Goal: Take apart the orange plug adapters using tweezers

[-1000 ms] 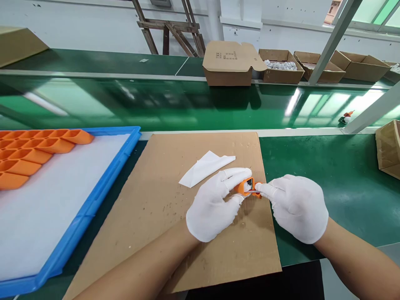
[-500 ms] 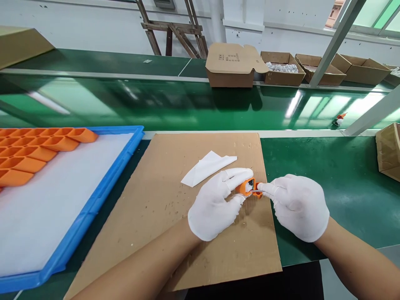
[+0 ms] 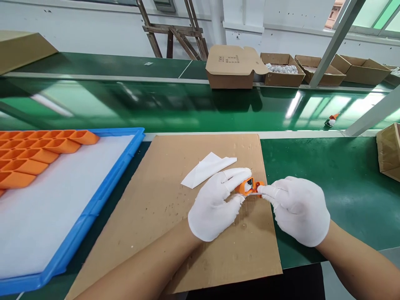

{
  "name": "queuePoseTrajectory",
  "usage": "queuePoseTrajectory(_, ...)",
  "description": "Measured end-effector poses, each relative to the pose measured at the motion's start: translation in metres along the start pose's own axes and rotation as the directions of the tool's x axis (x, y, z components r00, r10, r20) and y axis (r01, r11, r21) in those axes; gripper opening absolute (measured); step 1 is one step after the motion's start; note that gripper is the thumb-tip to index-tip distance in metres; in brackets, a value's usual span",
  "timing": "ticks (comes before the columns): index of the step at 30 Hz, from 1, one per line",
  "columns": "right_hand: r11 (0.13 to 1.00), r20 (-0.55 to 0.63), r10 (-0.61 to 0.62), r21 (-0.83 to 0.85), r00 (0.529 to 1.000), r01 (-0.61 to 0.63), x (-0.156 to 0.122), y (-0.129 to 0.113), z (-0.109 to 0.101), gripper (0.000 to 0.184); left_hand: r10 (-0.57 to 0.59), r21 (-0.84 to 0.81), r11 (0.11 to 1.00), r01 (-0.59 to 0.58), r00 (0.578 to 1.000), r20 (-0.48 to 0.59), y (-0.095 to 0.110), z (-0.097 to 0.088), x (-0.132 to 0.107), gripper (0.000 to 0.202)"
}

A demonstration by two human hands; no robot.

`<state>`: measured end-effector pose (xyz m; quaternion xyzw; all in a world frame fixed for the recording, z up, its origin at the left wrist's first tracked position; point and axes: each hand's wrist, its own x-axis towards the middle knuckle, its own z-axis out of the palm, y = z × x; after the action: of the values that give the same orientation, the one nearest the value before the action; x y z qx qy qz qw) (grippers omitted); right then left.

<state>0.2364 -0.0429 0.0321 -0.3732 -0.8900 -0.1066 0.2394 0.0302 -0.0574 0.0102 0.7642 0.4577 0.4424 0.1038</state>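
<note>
My left hand point(image 3: 218, 204), in a white glove, pinches a small orange plastic part point(image 3: 243, 187) with a dark and white inside, just above the cardboard sheet point(image 3: 150, 221). On its right end sits a smaller orange piece point(image 3: 258, 184). My right hand point(image 3: 295, 208), also gloved, has its fingers closed at this end on a thin light-coloured pin-like tool point(image 3: 255, 193), which reaches toward the orange part. Its full shape is hidden by my fingers. Beyond my left hand lies a folded white cloth or paper point(image 3: 206, 168) on the cardboard.
A blue tray point(image 3: 103, 200) with orange honeycomb-like pieces point(image 3: 37, 154) stands at left. Behind the bench runs a glossy green belt point(image 3: 175, 108) carrying a small orange-and-white item point(image 3: 331, 121). Open cardboard boxes point(image 3: 231, 79) line the shelf; a slanted metal post point(image 3: 371, 112) rises at right.
The thin tool's tip has shifted slightly down and left along the orange part. The small item on the green belt has moved left. My left hand has barely moved.
</note>
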Motion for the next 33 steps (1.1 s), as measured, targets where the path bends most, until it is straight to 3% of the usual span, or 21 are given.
queuePoseTrajectory(4, 0.998, -0.065, 0.032, 0.054, 0.997, -0.028, -0.002, -0.001, 0.003, 0.034, -0.020, 0.048, 0.999, 0.020, 1.000, -0.003, -0.002, -0.001, -0.001, 0.049)
queuePoseTrajectory(8, 0.999, -0.045, 0.045, -0.002, 0.998, -0.045, -0.002, -0.002, 0.002, 0.039, -0.016, 0.092, 0.996, 0.017, 1.000, -0.009, -0.004, -0.001, -0.003, 0.048)
queuePoseTrajectory(21, 1.000, -0.051, 0.018, 0.003, 0.999, -0.018, 0.000, -0.004, 0.001, 0.044, -0.085, 0.029, 0.996, 0.085, 0.996, -0.003, 0.000, 0.000, -0.003, 0.053)
queuePoseTrajectory(25, 1.000, 0.013, 0.017, -0.003, 1.000, -0.017, 0.001, -0.005, 0.001, 0.041, -0.092, 0.017, 0.996, 0.092, 0.996, 0.015, -0.003, 0.002, -0.007, 0.053)
queuePoseTrajectory(33, 0.999, -0.053, 0.032, 0.023, 0.998, -0.031, 0.000, -0.001, 0.001, 0.034, -0.145, -0.050, 0.988, 0.145, 0.989, -0.002, -0.004, 0.003, -0.008, 0.044)
